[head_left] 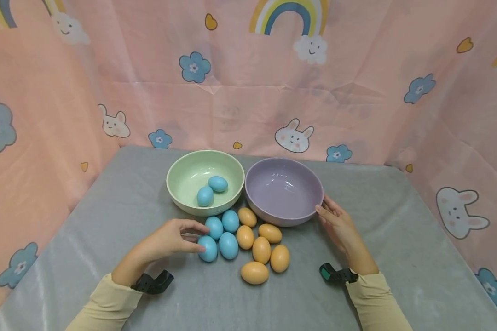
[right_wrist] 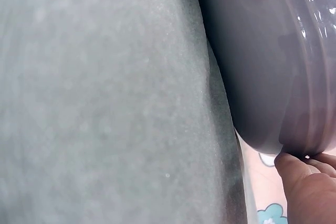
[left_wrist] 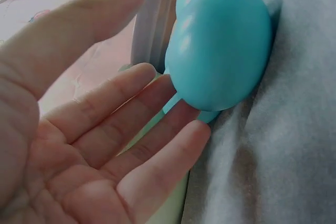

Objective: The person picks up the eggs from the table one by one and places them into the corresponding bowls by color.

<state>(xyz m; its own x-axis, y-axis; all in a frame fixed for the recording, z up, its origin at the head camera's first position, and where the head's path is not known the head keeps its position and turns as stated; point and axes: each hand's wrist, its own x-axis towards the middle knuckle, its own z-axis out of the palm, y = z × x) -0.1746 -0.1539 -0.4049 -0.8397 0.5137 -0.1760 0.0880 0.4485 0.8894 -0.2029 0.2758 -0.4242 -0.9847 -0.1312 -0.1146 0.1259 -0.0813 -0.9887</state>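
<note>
Several blue eggs [head_left: 228,245] lie on the table, and a green bowl [head_left: 178,195] behind them holds two more blue eggs [head_left: 217,184]. My left hand [head_left: 176,239] is at the left of the group, thumb and fingers apart. In the left wrist view its fingers [left_wrist: 157,153] reach beside the closest blue egg [left_wrist: 223,45] without curling round it; whether a fingertip touches is unclear. My right hand [head_left: 339,225] rests against the right side of the purple bowl [head_left: 283,191]. The right wrist view shows its fingertips on the bowl's outer wall [right_wrist: 257,66].
Several orange eggs [head_left: 261,250] lie right of the blue ones, in front of the purple bowl. Both bowls stand side by side toward the back of the grey-covered table [head_left: 182,303]. A pink printed curtain [head_left: 240,105] hangs behind and at both sides.
</note>
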